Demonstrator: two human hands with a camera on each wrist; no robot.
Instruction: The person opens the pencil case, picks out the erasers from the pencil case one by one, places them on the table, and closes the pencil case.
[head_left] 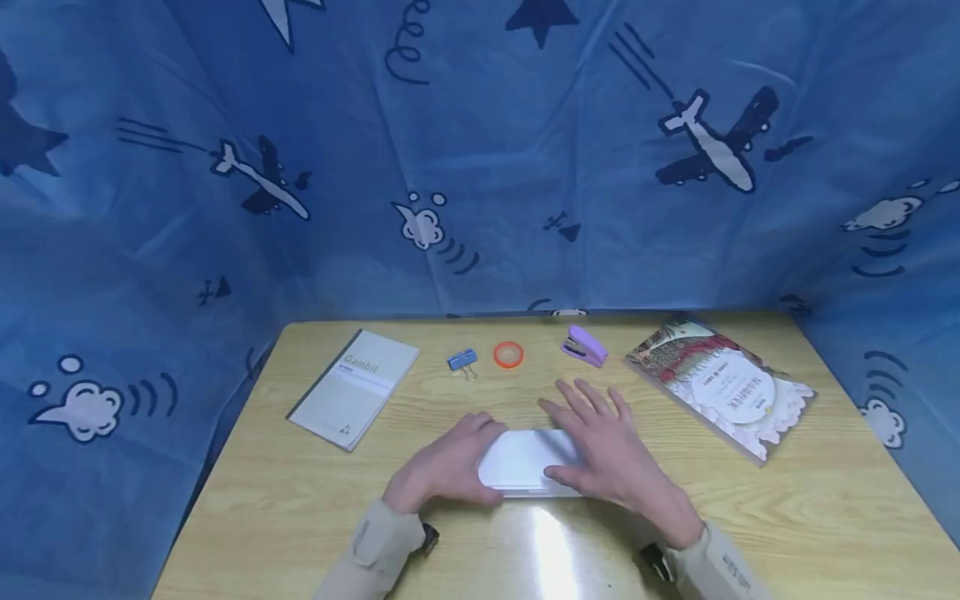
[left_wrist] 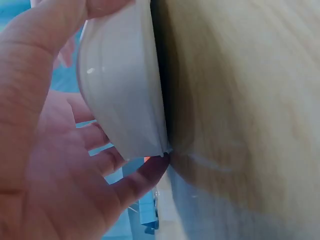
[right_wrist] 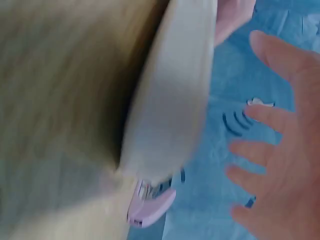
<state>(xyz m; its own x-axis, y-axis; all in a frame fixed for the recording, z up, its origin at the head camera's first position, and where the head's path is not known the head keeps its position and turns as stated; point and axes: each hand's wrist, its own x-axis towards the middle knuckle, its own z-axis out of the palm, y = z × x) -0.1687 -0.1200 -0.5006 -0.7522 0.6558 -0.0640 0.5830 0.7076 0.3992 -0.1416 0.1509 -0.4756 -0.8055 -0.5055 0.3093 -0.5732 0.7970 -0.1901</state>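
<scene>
A white, flat box-like thing (head_left: 525,460) with sloping sides and a thin rim lies on the table between the two hands. My left hand (head_left: 453,461) grips its left end, thumb along the near side and fingers round the far side. In the left wrist view the white thing (left_wrist: 122,90) shows a glossy side, with its rim close to the table. Over its right end, my right hand (head_left: 611,454) is spread wide. From the right wrist, a gap shows between the straight fingers (right_wrist: 257,152) and the blurred white thing (right_wrist: 167,100).
Behind the hands are a blue binder clip (head_left: 462,360), an orange ring (head_left: 497,354) like a tape roll and a purple stapler (head_left: 587,346). A grey notebook (head_left: 352,390) lies left, a colourful book (head_left: 723,387) right. Blue printed cloth (head_left: 487,167) hangs along the table's back edge.
</scene>
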